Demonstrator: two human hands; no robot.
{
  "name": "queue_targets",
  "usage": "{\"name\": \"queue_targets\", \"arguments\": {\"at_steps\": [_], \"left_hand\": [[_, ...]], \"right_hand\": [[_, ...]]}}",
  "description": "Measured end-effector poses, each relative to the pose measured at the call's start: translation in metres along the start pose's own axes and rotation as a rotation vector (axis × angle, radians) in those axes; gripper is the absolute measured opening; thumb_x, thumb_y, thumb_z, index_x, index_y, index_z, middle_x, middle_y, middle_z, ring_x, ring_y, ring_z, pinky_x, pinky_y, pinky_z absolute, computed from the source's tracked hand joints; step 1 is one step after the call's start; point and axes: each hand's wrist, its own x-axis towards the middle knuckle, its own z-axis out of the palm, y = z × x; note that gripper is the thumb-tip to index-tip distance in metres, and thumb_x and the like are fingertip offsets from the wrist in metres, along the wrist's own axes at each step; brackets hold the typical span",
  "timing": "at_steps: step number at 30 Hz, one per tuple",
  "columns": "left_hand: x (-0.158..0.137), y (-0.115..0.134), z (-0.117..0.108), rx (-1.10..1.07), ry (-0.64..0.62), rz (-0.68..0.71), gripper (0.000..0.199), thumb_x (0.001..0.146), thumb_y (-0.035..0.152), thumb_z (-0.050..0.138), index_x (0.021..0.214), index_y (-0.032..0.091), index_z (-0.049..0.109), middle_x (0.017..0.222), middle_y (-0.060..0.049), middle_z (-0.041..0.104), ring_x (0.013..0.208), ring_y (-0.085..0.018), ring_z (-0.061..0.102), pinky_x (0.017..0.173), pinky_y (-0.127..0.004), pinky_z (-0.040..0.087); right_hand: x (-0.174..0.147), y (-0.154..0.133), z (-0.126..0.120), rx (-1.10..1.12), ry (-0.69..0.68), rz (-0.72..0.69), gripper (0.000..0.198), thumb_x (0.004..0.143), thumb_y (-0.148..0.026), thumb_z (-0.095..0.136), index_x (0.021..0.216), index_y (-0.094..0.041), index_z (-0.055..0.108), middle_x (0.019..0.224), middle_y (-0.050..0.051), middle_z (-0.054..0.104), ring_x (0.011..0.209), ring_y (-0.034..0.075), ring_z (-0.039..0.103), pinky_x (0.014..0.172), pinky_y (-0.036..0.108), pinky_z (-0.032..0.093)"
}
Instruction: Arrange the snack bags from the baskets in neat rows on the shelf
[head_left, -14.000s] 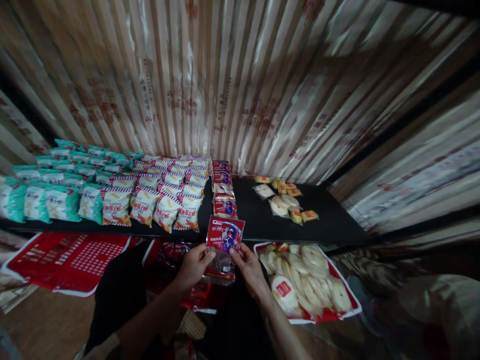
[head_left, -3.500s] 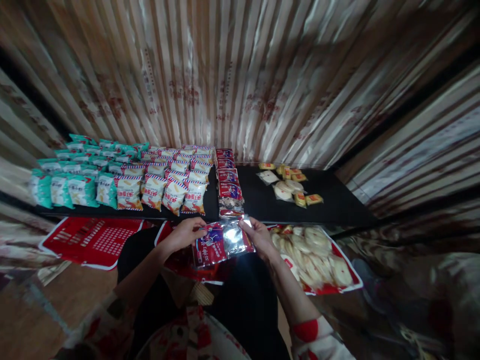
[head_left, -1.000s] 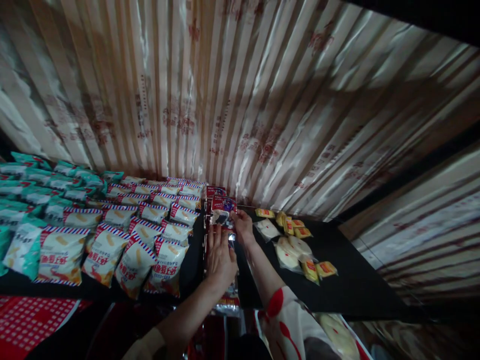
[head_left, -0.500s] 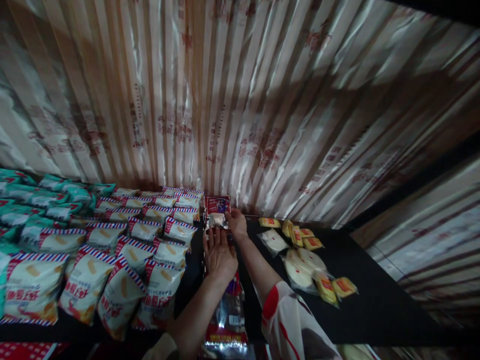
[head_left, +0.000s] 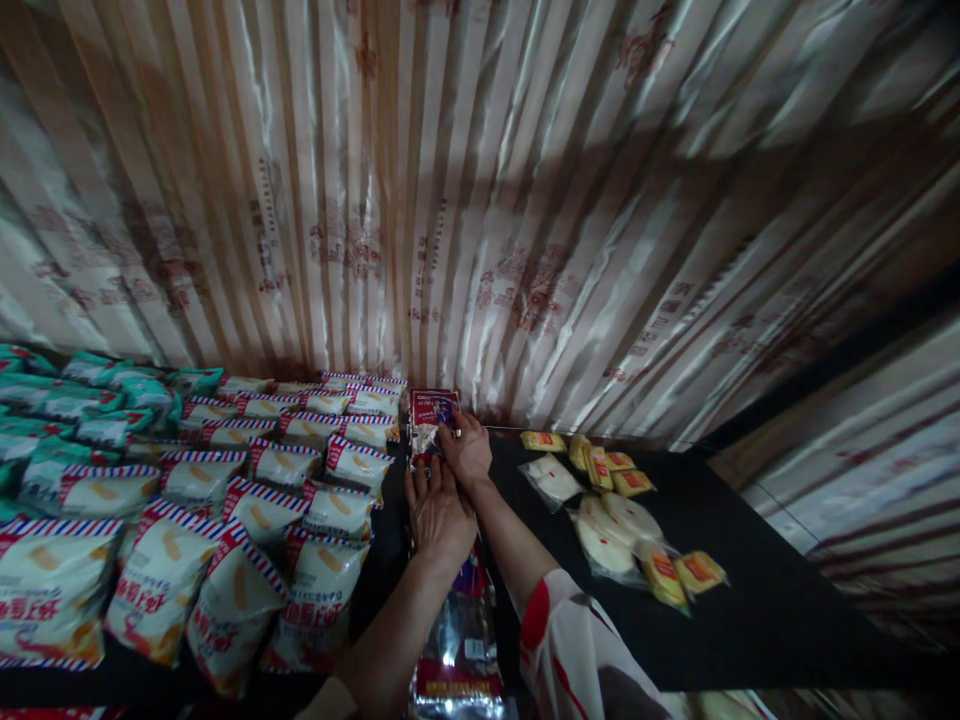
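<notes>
A row of flat dark red and purple packets point(head_left: 457, 675) runs from the near edge of the black surface toward the striped sheeting. At the far end lies a red packet point(head_left: 433, 402) with a shiny, partly clear middle. My left hand point(head_left: 441, 515) rests flat on this row, fingers stretched away from me. Just beyond it, my right hand point(head_left: 466, 448) lies over the right side of the far packet, its fingers reaching left across the shiny part. It presses on the packet without gripping it. Both hands partly cover the packets.
Several white snack bags point(head_left: 217, 625) with striped tops stand in rows at left, with green bags point(head_left: 79, 400) beyond. On the right lie small yellow packs point(head_left: 701, 572) and clear-wrapped round white pieces point(head_left: 604, 535) on the black surface point(head_left: 757, 600). Striped sheeting point(head_left: 480, 200) hangs behind.
My right hand has shifted from the far packet's right edge leftward, over its shiny middle. My left hand stays nearly in place. The view has tilted slightly.
</notes>
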Motion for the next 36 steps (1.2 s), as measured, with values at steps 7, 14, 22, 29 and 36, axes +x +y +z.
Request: {"name": "queue_targets", "arguments": {"at_steps": [7, 14, 22, 29, 36], "left_hand": [[0.001, -0.002, 0.002, -0.021, 0.015, 0.003, 0.049, 0.083, 0.023, 0.038, 0.129, 0.012, 0.049, 0.138, -0.013, 0.048, 0.134, -0.030, 0.031, 0.113, -0.050, 0.016], [0.001, -0.001, -0.004, -0.049, 0.046, 0.024, 0.048, 0.080, 0.016, 0.041, 0.127, 0.015, 0.053, 0.136, -0.010, 0.051, 0.133, -0.028, 0.034, 0.112, -0.049, 0.019], [-0.016, 0.009, -0.019, -0.099, 0.019, 0.064, 0.049, 0.077, 0.011, 0.042, 0.125, 0.009, 0.053, 0.136, -0.013, 0.049, 0.135, -0.027, 0.031, 0.113, -0.046, 0.022], [-0.077, 0.009, -0.044, -0.239, 0.060, 0.120, 0.034, 0.083, 0.009, 0.036, 0.103, 0.011, 0.063, 0.130, -0.013, 0.053, 0.126, -0.022, 0.044, 0.109, -0.039, 0.035], [-0.179, -0.028, -0.063, -0.326, -0.072, 0.297, 0.031, 0.084, 0.011, 0.035, 0.099, 0.014, 0.062, 0.112, -0.012, 0.061, 0.108, -0.019, 0.055, 0.100, -0.034, 0.043]], "right_hand": [[-0.003, 0.001, 0.006, -0.070, -0.081, -0.033, 0.043, 0.085, -0.036, 0.050, 0.125, -0.022, 0.055, 0.126, 0.010, 0.057, 0.118, 0.026, 0.049, 0.099, 0.036, 0.034], [-0.005, -0.004, 0.001, -0.044, -0.073, -0.057, 0.042, 0.086, -0.030, 0.048, 0.126, -0.018, 0.055, 0.127, 0.013, 0.056, 0.124, 0.026, 0.045, 0.104, 0.038, 0.031], [-0.027, -0.010, -0.029, 0.026, 0.007, -0.090, 0.035, 0.085, -0.025, 0.045, 0.113, -0.012, 0.063, 0.123, 0.014, 0.058, 0.125, 0.024, 0.043, 0.106, 0.037, 0.031], [-0.091, -0.023, -0.068, 0.252, 0.024, -0.110, 0.032, 0.085, -0.029, 0.043, 0.104, -0.016, 0.065, 0.121, 0.012, 0.059, 0.115, 0.022, 0.052, 0.099, 0.036, 0.040], [-0.205, -0.049, -0.098, 0.489, 0.005, -0.130, 0.029, 0.088, -0.032, 0.043, 0.103, -0.019, 0.064, 0.110, 0.009, 0.064, 0.104, 0.020, 0.059, 0.095, 0.035, 0.044]]}}
